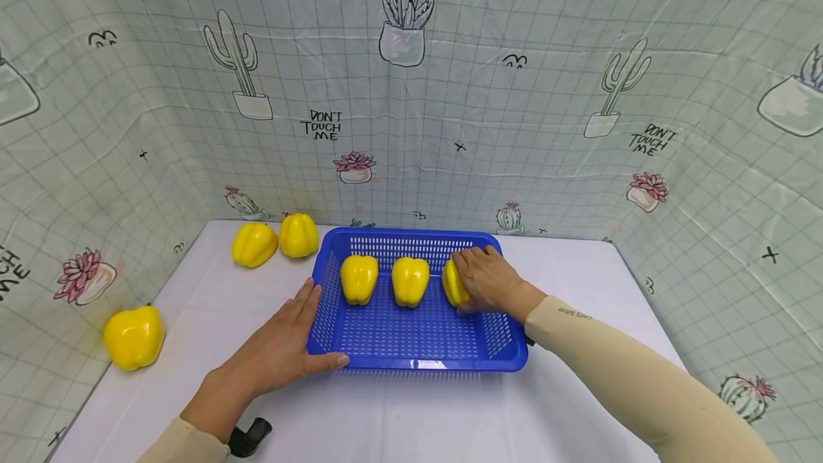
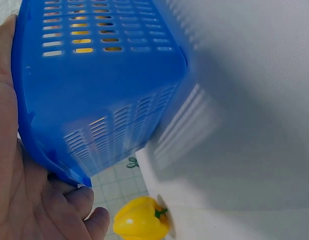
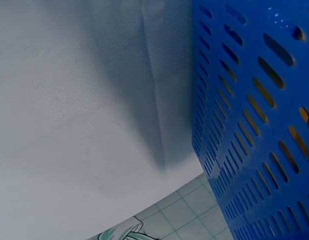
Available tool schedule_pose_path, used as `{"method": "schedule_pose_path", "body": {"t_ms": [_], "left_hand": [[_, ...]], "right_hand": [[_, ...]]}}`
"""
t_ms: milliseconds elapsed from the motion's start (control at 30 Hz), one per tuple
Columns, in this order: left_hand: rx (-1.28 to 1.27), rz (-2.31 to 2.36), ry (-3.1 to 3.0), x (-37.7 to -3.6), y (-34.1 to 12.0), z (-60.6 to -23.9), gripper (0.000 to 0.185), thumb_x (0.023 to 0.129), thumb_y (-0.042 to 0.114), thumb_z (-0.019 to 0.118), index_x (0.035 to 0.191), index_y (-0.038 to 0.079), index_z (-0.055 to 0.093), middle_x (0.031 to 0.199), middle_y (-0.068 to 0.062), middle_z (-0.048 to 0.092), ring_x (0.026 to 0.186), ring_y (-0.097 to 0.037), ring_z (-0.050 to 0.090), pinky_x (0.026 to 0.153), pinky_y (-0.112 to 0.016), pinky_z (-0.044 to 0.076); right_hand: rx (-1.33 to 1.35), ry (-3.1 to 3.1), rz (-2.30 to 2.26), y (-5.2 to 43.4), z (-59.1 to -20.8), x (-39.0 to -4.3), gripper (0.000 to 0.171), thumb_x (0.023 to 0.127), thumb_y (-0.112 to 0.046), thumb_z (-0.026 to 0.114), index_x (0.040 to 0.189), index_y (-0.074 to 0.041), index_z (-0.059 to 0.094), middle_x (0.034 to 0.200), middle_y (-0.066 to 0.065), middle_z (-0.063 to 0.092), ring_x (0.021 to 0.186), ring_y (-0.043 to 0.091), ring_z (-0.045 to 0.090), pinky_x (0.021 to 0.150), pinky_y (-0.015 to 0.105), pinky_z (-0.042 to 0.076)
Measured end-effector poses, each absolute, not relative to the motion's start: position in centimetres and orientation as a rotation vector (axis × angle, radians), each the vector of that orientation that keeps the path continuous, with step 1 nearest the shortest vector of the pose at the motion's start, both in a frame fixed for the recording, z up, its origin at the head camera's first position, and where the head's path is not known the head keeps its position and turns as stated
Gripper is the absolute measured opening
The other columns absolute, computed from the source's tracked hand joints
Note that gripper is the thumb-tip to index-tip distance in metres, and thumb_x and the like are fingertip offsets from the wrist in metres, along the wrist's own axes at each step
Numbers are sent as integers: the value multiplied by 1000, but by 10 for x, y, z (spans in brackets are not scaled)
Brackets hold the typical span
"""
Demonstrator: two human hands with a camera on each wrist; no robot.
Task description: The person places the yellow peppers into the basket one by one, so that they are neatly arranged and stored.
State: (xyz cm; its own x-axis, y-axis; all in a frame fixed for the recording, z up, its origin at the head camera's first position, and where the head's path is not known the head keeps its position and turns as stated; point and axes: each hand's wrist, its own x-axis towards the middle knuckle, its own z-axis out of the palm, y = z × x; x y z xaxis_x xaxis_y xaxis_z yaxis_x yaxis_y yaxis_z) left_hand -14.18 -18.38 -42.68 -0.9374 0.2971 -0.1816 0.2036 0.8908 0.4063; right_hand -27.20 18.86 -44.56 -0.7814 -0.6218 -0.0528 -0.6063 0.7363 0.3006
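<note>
White table point(image 1: 579, 270) | left hand point(image 1: 276, 349) flat against blue basket point(image 1: 418, 359), fingers straight | right hand point(image 1: 491, 281) fingers curled round yellow pepper point(image 1: 452, 284)

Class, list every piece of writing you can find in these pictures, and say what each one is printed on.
"DON'T TOUCH ME" on the backdrop, beside the left cactus.
"DON'T TOUCH ME" on the backdrop again, beside the right cactus.
Cut-off letters, apparently the end of the same phrase, at the backdrop's left edge.
Small print on the right sleeve: too small to read.
Basket and peppers: no writing.
</note>
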Motion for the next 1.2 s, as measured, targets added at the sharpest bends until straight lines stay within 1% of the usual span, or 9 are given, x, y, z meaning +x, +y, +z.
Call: {"method": "schedule_pose_path", "body": {"t_ms": [433,533,700,833,1000,1200], "left_hand": [[389,577,2821,-141,-184,-426,133,83,86,63,168,-2,10,177,-23,3,156,-54,24,125,-66,28],[389,578,2822,-142,-184,-426,133,83,86,63,168,-2,10,177,-23,3,156,-54,24,125,-66,28],[385,574,2825,-142,-183,-426,133,83,86,63,168,-2,11,176,-24,4,157,-54,22,125,-66,27],[389,571,2827,-142,-183,-425,132,83,84,65,167,-3,11,176,-25,5,158,-52,20,126,-66,24],[395,568,2829,-141,-183,-425,131,84,81,67,167,-4,13,176,-25,6,159,-50,19,128,-65,22],[383,561,2824,-141,-183,-425,133,82,85,64,167,-4,12,176,-25,6,160,-49,18,128,-65,21]], "right_hand": [[1004,-2830,-523,189,-447,-272,106,73,-74,83,140,2,52,124,16,67,111,33,64,92,46,54],[1000,-2834,-514,189,-446,-272,108,73,-75,83,141,3,51,126,17,66,113,34,64,93,47,54],[984,-2859,-450,190,-444,-271,113,74,-75,82,147,4,48,133,19,64,120,35,62,101,49,54],[967,-2866,-383,192,-442,-269,116,77,-76,78,152,5,45,141,22,61,128,38,59,111,52,50],[950,-2833,-322,196,-439,-264,112,82,-72,77,153,8,44,147,26,56,135,43,55,121,57,41],[866,-2816,-230,203,-430,-252,101,87,-61,79,151,8,45,148,27,55,139,44,53,121,63,38]]}}
